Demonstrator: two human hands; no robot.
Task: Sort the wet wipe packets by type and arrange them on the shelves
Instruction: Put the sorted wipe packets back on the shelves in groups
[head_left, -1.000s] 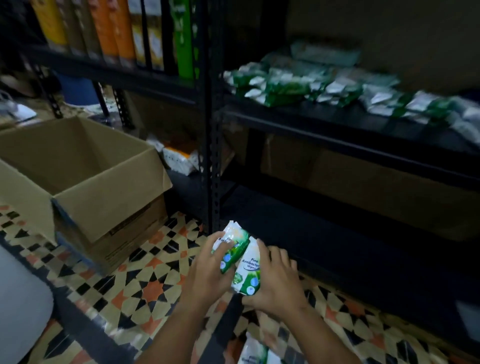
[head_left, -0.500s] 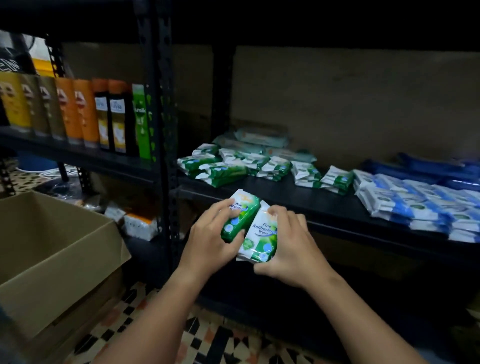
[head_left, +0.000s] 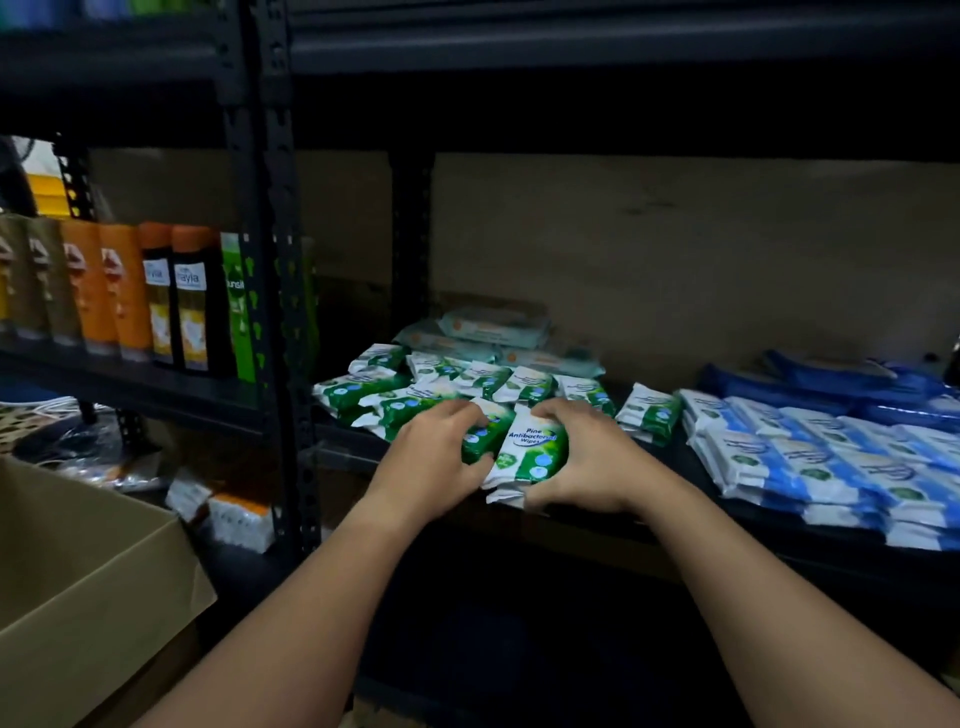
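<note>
Cardboard box (head_left: 78, 582) sits nearest, bottom left. Both hands are up at the front edge of the black shelf (head_left: 597, 519): left hand (head_left: 436, 462) has its fingers curled round a green packet (head_left: 480, 441), right hand (head_left: 587, 462) wraps its fingers round a stack of green-and-white packets (head_left: 530, 452) marked "Pine Antibacterial Wipes". Just behind them, more green packs (head_left: 395, 400) lie in a loose bunch, blue packs (head_left: 810, 457) are stacked to the right, pale packs (head_left: 493, 332) at the back. Bottles (head_left: 124, 296) stand on the left rack.
</note>
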